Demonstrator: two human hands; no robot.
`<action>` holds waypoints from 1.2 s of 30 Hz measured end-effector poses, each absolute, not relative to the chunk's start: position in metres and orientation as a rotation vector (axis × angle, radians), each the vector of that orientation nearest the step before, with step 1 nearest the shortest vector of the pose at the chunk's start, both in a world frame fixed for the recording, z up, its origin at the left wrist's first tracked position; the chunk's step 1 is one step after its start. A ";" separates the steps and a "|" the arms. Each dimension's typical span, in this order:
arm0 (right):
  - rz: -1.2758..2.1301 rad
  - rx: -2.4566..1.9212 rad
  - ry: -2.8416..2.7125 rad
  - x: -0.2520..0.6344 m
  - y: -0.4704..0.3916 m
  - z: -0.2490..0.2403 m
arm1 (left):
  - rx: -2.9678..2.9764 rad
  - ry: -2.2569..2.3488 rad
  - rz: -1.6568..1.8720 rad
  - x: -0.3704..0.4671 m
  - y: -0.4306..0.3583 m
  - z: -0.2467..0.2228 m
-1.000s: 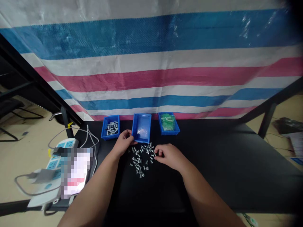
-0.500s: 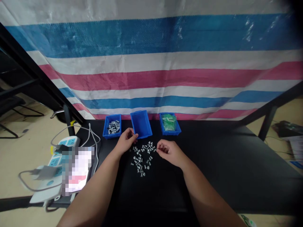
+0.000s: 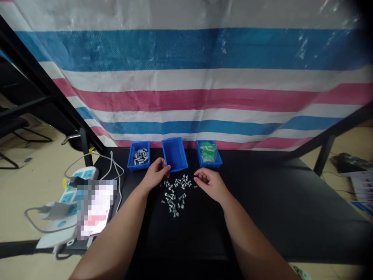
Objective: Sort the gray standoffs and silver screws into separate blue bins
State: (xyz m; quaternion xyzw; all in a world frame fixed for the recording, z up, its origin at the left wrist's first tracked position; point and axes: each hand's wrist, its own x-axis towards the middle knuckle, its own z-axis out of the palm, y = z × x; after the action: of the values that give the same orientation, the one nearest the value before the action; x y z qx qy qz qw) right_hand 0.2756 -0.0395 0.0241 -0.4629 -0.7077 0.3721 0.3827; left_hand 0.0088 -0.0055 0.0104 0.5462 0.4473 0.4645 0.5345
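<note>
My left hand point(image 3: 156, 172) is closed at the front left corner of the middle blue bin point(image 3: 175, 153), its thumb over the front wall. A small speck near the bin's front is too small to make out. Loose silver screws point(image 3: 171, 198) lie scattered on the black table just below this bin. To the right of the screws hovers my right hand point(image 3: 211, 183), fingers curled with a gap between thumb and fingertips, and nothing shows in it. One single screw point(image 3: 195, 187) rests just below its thumb.
A left blue bin point(image 3: 139, 167) holds small metal and black parts. Green plastic packets point(image 3: 208, 151) fill the right blue bin point(image 3: 215, 164). A phone with a blurred screen point(image 3: 97, 210), a power strip point(image 3: 70, 217) and white cables lie at left. Striped sheeting point(image 3: 186, 97) hangs behind the table.
My right hand has lifted slightly away from the screws, and its thumb and fingertips have parted. A single screw now shows below it. My left hand stays at the bin.
</note>
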 end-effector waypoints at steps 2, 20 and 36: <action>0.884 -1.242 -1.991 0.285 -0.041 0.025 | 1.282 1.072 1.109 0.009 -0.005 0.011; 1.553 -1.022 -1.935 0.274 -0.048 0.027 | 1.303 1.038 1.131 0.008 -0.004 0.008; 0.751 -1.345 -2.123 0.264 -0.042 0.021 | 1.304 1.049 1.119 0.009 -0.006 0.012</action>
State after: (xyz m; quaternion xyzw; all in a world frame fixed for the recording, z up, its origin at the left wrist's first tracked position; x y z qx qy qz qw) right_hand 0.2643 -0.0417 0.0211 -0.4957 -0.7823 0.2768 0.2563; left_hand 0.0093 -0.0057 0.0116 0.5475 0.4403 0.4697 0.5346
